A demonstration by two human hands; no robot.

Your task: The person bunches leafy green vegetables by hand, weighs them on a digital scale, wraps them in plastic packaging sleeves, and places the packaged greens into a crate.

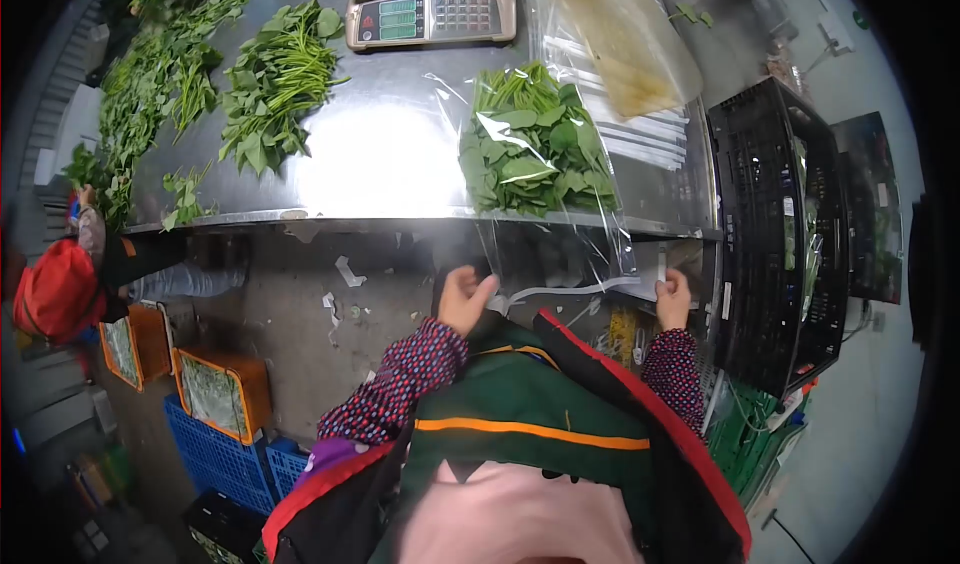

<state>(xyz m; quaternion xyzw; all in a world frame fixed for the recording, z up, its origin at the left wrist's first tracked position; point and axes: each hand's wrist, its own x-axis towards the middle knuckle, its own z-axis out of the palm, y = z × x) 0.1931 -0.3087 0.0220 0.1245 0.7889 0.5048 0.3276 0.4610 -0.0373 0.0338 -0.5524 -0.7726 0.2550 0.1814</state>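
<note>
A clear plastic bag (610, 219) full of leafy greens (535, 159) lies at the front of the metal table, its loose end hanging over the edge towards me. My left hand (466, 299) is closed just below that end, with thumb and fingers at one end of a narrow white strip (575, 290). The strip curves across to my right hand (673, 300), which pinches its other end near the bag's right corner. Whether the strip is still joined to the bag, I cannot tell.
A digital scale (432, 16) stands at the back of the metal table (370, 179). Bunches of greens (280, 84) lie left, flat plastic bags (620, 44) right. Black crates (765, 234) stand at the right. A person in red (60, 289) is at the far left, near orange crates (215, 389).
</note>
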